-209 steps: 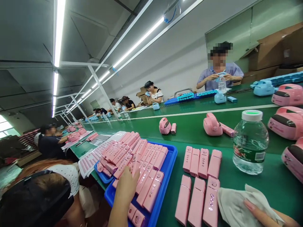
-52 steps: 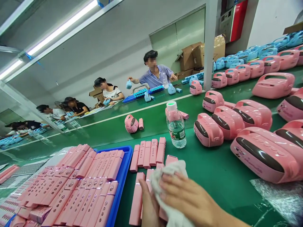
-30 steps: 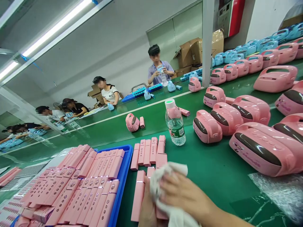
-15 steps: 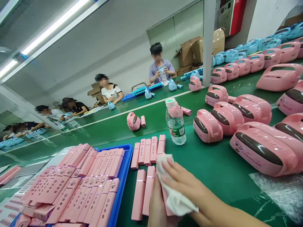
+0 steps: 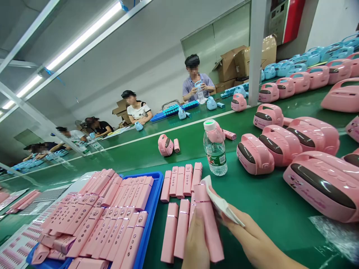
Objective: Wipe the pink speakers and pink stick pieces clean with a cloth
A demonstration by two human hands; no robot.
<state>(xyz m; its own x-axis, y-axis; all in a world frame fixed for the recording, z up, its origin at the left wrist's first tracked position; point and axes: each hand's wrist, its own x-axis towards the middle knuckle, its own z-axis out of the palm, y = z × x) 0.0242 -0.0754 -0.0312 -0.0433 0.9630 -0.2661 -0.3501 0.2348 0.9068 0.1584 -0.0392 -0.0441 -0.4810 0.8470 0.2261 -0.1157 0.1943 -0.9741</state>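
My left hand (image 5: 195,246) and right hand (image 5: 249,239) grip a pink bar (image 5: 209,224) by the blue tray (image 5: 153,209); the cloth (image 5: 221,201) could let it slip.

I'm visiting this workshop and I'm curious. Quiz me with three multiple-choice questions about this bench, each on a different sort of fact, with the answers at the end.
1. What colour is the tray holding the stacked pink bars?
A. Yellow
B. Black
C. Blue

2. Where does the water bottle stand on the green bench?
A. Inside the tray
B. Just right of a row of pink bars
C. Behind the white pillar

3. What is the right hand doing with the white cloth?
A. Pressing it to the pink bar in the left hand
B. Dropping it into the tray
C. Leaving it flat on the bench

Answers:
1. C: the tray's rim shows blue.
2. B: the bottle stands past the row's right end.
3. A: the cloth lies between the fingers and the bar.
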